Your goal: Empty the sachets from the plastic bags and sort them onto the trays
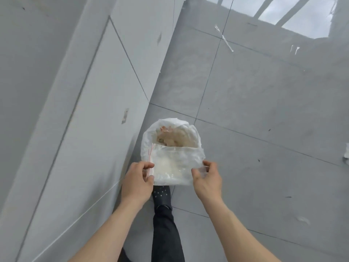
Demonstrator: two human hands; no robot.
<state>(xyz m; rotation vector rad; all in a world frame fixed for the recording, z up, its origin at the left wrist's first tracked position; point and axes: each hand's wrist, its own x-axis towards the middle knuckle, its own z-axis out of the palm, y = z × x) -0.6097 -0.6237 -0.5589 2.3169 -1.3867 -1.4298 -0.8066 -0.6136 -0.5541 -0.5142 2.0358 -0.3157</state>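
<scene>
Head view, looking down at grey tiled floor (255,110) beside a pale wall (56,91); no worktop or trays in frame.

One clear plastic zip bag (173,167) held up in front of the body, flat face toward the camera, red seal line along its left edge; pale contents inside, individual sachets not countable through the film.

One larger white plastic bag (149,140) directly behind and above the zip bag, mouth open upward; beige and pinkish contents (170,137) visible in the opening, blurred, count not determinable; whether this bag rests on the floor or is held cannot be told.

Two hands in view, both bare; left hand (138,181) at the zip bag's left edge, fingers (148,165) closed in a pinch on the film by the red seal line; right hand (207,178) at the bag's right edge, fingers (208,164) closed likewise on the film, thumb across the lower corner.

Two forearms entering from bottom of frame; one leg in dark trousers (166,233) between them; one dark shoe (162,195) with small pale dots, just below the zip bag.

Several white scraps or marks on the floor, upper right; bright window reflection at top right.
</scene>
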